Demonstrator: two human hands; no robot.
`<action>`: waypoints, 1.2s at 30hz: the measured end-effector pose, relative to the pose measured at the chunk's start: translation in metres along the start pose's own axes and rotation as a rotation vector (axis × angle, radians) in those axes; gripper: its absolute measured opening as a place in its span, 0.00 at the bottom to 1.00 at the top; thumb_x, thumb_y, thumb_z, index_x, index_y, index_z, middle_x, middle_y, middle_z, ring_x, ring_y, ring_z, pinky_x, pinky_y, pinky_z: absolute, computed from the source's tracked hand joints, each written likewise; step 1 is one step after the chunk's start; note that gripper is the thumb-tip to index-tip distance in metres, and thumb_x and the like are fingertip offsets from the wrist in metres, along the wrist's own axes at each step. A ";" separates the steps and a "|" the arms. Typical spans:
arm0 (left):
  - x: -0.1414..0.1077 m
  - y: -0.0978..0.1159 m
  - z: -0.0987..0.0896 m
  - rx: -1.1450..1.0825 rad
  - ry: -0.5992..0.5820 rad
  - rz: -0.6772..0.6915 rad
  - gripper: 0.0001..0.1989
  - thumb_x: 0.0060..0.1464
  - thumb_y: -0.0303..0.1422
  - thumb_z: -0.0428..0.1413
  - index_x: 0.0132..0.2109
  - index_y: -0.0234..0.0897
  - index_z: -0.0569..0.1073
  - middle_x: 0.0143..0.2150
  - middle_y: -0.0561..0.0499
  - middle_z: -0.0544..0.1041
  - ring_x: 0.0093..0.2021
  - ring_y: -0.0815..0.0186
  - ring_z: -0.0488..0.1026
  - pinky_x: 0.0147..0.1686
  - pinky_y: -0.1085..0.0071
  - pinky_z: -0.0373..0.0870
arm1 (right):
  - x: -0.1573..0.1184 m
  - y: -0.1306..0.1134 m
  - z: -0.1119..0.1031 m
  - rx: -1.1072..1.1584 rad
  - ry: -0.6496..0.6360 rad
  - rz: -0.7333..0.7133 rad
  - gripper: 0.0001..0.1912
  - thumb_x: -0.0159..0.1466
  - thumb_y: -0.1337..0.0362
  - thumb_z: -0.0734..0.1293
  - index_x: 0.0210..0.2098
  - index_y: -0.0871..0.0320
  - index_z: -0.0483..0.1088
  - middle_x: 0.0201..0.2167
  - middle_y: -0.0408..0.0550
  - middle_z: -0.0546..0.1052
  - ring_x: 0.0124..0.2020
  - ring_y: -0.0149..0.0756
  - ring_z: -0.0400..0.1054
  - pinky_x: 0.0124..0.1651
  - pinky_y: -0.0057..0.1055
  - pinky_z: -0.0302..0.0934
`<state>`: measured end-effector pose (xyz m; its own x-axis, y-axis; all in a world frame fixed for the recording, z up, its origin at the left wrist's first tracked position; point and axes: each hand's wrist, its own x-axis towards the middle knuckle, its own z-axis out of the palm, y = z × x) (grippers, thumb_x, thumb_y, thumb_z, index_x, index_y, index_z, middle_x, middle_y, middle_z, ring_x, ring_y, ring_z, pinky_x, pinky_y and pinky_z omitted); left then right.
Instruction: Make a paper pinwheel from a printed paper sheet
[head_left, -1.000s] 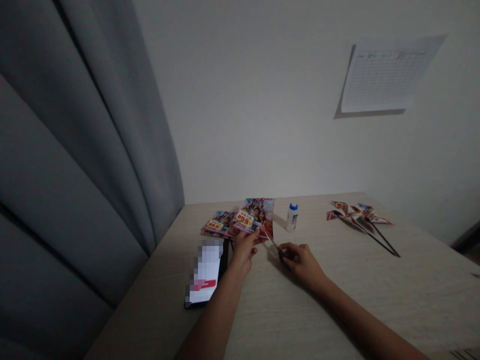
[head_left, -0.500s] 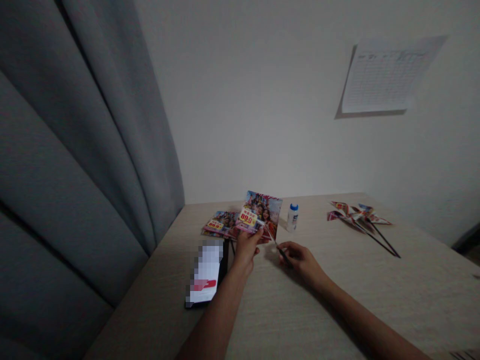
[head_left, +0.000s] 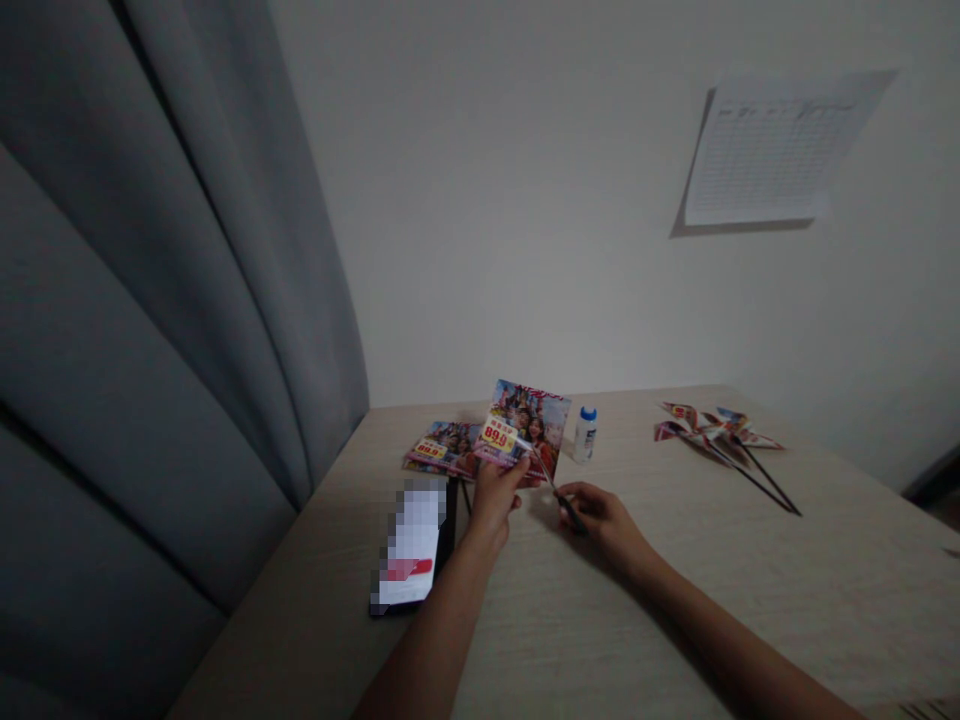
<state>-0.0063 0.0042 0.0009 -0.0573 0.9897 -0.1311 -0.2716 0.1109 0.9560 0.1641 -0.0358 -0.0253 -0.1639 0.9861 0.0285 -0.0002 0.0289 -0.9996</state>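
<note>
A colourful printed sheet [head_left: 536, 415] with a yellow price label is held up by its lower edge in my left hand [head_left: 495, 497]. My right hand [head_left: 598, 517] grips dark-handled scissors [head_left: 571, 512], whose blades reach up and left to the sheet's lower right part. Whether the blades cut the paper is too small to tell. Behind my left hand, a stack of similar printed sheets [head_left: 442, 447] lies on the table. Just right of the held sheet stands a small white bottle with a blue cap [head_left: 586, 436].
A phone [head_left: 412, 550] with a lit, partly pixelated screen lies left of my left forearm. Folded paper pinwheels [head_left: 712, 430] on dark sticks rest at the right of the wooden table [head_left: 750, 600]. A grey curtain [head_left: 187, 300] hangs at left; a printed page [head_left: 769, 155] is on the wall.
The held sheet has shifted slightly to the right and turned a little. Both hands are almost where they were, with the scissors still in my right hand.
</note>
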 end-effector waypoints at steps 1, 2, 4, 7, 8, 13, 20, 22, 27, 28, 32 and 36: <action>0.000 0.000 0.000 0.001 0.001 0.000 0.20 0.44 0.40 0.68 0.43 0.37 0.74 0.35 0.50 0.81 0.26 0.70 0.77 0.16 0.81 0.47 | 0.000 -0.001 0.000 -0.001 0.001 0.006 0.26 0.51 0.47 0.75 0.39 0.60 0.73 0.21 0.41 0.73 0.24 0.32 0.64 0.31 0.30 0.57; 0.000 0.000 0.000 0.001 0.001 0.000 0.20 0.44 0.40 0.67 0.43 0.37 0.74 0.35 0.50 0.81 0.26 0.70 0.77 0.16 0.81 0.47 | -0.001 -0.001 0.000 -0.003 0.000 0.010 0.26 0.51 0.47 0.75 0.39 0.60 0.73 0.21 0.41 0.73 0.24 0.32 0.64 0.31 0.30 0.56; 0.001 -0.001 0.000 -0.003 -0.002 0.002 0.21 0.44 0.40 0.67 0.44 0.37 0.74 0.35 0.50 0.81 0.26 0.70 0.77 0.16 0.81 0.47 | -0.001 -0.001 0.000 -0.005 -0.005 0.017 0.26 0.51 0.47 0.75 0.40 0.60 0.73 0.22 0.42 0.73 0.24 0.32 0.64 0.31 0.29 0.56; 0.002 -0.003 -0.001 -0.011 -0.001 0.004 0.22 0.43 0.40 0.68 0.44 0.37 0.74 0.35 0.50 0.81 0.25 0.70 0.77 0.15 0.81 0.47 | 0.001 0.002 0.000 -0.009 -0.009 0.014 0.26 0.52 0.46 0.74 0.40 0.61 0.73 0.22 0.42 0.73 0.24 0.32 0.64 0.31 0.29 0.56; 0.003 -0.003 -0.001 -0.014 0.001 0.005 0.22 0.42 0.40 0.68 0.44 0.37 0.74 0.35 0.50 0.81 0.25 0.70 0.77 0.15 0.81 0.47 | 0.001 0.003 -0.001 -0.012 -0.011 0.008 0.27 0.52 0.46 0.74 0.40 0.61 0.73 0.22 0.41 0.73 0.24 0.32 0.64 0.31 0.29 0.56; 0.003 -0.004 -0.001 -0.027 -0.006 -0.002 0.21 0.42 0.40 0.68 0.43 0.36 0.75 0.34 0.50 0.81 0.25 0.70 0.77 0.15 0.81 0.47 | 0.002 0.006 -0.001 -0.039 -0.024 -0.014 0.26 0.53 0.47 0.74 0.41 0.62 0.73 0.22 0.41 0.71 0.24 0.30 0.62 0.31 0.29 0.55; 0.006 -0.005 -0.002 -0.024 -0.003 -0.019 0.24 0.41 0.41 0.69 0.45 0.37 0.74 0.35 0.48 0.82 0.25 0.69 0.78 0.15 0.82 0.47 | 0.002 0.007 -0.002 -0.061 -0.029 -0.021 0.27 0.54 0.47 0.73 0.41 0.62 0.72 0.23 0.42 0.72 0.25 0.31 0.63 0.31 0.30 0.56; 0.005 -0.005 -0.002 -0.025 -0.007 -0.022 0.24 0.42 0.40 0.69 0.45 0.37 0.73 0.35 0.48 0.82 0.26 0.69 0.78 0.15 0.82 0.47 | 0.003 0.008 -0.002 -0.048 -0.031 -0.016 0.27 0.53 0.47 0.73 0.41 0.62 0.72 0.23 0.42 0.72 0.25 0.31 0.63 0.31 0.30 0.55; 0.003 -0.003 -0.001 -0.027 0.003 -0.027 0.22 0.42 0.39 0.69 0.44 0.36 0.74 0.34 0.48 0.81 0.25 0.70 0.77 0.15 0.82 0.48 | 0.003 0.010 -0.002 -0.014 -0.030 -0.014 0.26 0.53 0.47 0.74 0.41 0.61 0.72 0.22 0.41 0.73 0.24 0.31 0.63 0.31 0.29 0.56; 0.002 -0.003 -0.001 -0.026 0.006 -0.026 0.22 0.42 0.39 0.69 0.44 0.36 0.75 0.34 0.48 0.81 0.24 0.70 0.77 0.15 0.82 0.48 | 0.003 0.010 -0.001 -0.011 -0.028 -0.014 0.26 0.53 0.47 0.74 0.41 0.61 0.73 0.22 0.41 0.73 0.24 0.31 0.63 0.31 0.29 0.55; 0.002 -0.002 -0.001 -0.033 0.005 -0.024 0.22 0.42 0.40 0.69 0.44 0.36 0.75 0.33 0.48 0.81 0.24 0.70 0.77 0.15 0.81 0.47 | 0.003 0.010 -0.002 0.002 -0.023 -0.011 0.25 0.53 0.48 0.75 0.41 0.61 0.73 0.22 0.41 0.73 0.24 0.30 0.63 0.30 0.29 0.55; 0.002 -0.002 -0.001 -0.038 -0.014 -0.031 0.22 0.40 0.40 0.69 0.42 0.36 0.75 0.33 0.49 0.81 0.24 0.71 0.76 0.15 0.81 0.47 | 0.004 0.008 -0.003 0.045 -0.032 0.004 0.27 0.50 0.49 0.76 0.41 0.61 0.73 0.22 0.41 0.73 0.24 0.30 0.63 0.30 0.28 0.54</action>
<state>-0.0074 0.0062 -0.0013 -0.0349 0.9870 -0.1567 -0.3098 0.1384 0.9407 0.1663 -0.0311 -0.0332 -0.1952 0.9805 0.0249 -0.0436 0.0167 -0.9989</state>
